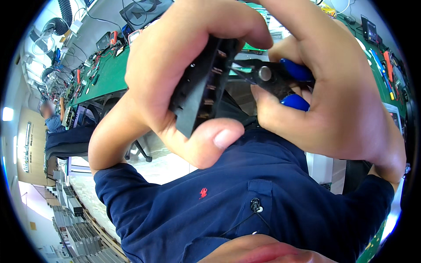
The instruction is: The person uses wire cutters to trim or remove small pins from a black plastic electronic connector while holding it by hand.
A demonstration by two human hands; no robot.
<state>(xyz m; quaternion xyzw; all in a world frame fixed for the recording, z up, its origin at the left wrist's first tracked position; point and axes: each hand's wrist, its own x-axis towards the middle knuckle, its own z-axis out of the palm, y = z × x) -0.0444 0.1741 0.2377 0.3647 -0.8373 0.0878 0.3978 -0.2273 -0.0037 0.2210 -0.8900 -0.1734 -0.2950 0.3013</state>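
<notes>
My left hand grips a black rectangular part with a row of small metal contacts along it, thumb and fingers wrapped round its ends. My right hand holds small black flush cutters with blue grips, fingers closed round the handles. The cutters' narrow tips point left at the row of contacts; whether they touch one is unclear.
Green workbenches behind my hands carry tools, cables, meters and boards. At far left a co-worker in a striped top sits by an office chair. Stacked grey panels lie at lower left.
</notes>
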